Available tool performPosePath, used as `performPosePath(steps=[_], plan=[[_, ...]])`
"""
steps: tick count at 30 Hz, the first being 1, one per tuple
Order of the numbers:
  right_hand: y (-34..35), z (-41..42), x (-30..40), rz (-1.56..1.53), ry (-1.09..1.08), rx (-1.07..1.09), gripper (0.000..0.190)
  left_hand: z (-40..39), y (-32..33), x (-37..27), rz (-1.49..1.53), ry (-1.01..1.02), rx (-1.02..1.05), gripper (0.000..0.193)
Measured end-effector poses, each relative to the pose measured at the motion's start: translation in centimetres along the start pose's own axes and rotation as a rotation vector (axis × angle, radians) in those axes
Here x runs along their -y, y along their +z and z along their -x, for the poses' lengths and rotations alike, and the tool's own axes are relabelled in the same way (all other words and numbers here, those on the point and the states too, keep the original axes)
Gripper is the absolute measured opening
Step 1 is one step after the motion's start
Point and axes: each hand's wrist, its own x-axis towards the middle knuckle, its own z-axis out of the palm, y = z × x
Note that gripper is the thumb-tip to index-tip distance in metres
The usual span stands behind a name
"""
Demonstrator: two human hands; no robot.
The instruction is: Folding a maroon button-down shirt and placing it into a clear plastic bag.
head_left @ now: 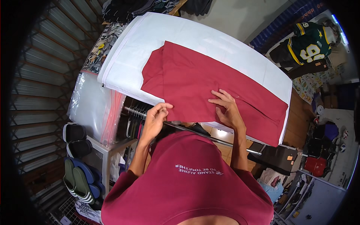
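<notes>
A dark red garment [191, 76], partly folded, lies on a white-covered table [132, 64]. Its near edge reaches the table's near edge. My left hand [157, 118] is at the garment's near left corner, with thumb and fingertips bent together on the cloth's edge. My right hand [229, 108] rests farther right along the near side, fingers spread over the edge of a folded layer; its thumb is partly hidden at the cloth. A long crease runs through the garment to the right of that hand.
Clear plastic bags [90, 104] are stacked left of the table. Below its near edge runs a metal clothes rail [194, 131] with hangers. Slide sandals [81, 180] hang at lower left. A mannequin in a green jersey [312, 45] stands at upper right; dark folded clothes [126, 11] lie beyond the table.
</notes>
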Motion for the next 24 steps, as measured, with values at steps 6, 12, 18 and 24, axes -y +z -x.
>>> performPosePath(steps=[6, 12, 18, 24], plan=[[-0.8, -0.4, -0.1, -0.031, 0.025, 0.062, 0.047, -1.9, 0.4, -2.5, 0.114, 0.124, 0.026, 0.036], [-0.3, -1.7, 0.2, -0.087, -0.01, -0.142, 0.02, -5.5, 0.9, -3.2, -0.422, 0.61, -0.258, 0.023], [0.7, -5.0, 0.2, 0.136, -0.01, -0.432, 0.021, -10.0, 0.8, -2.8, -0.451, 0.492, -0.251, 0.02], [2.6, -8.1, -0.5, 0.081, 0.135, -0.451, 0.022, -11.7, 1.7, -1.6, -0.489, 0.636, -0.405, 0.028]])
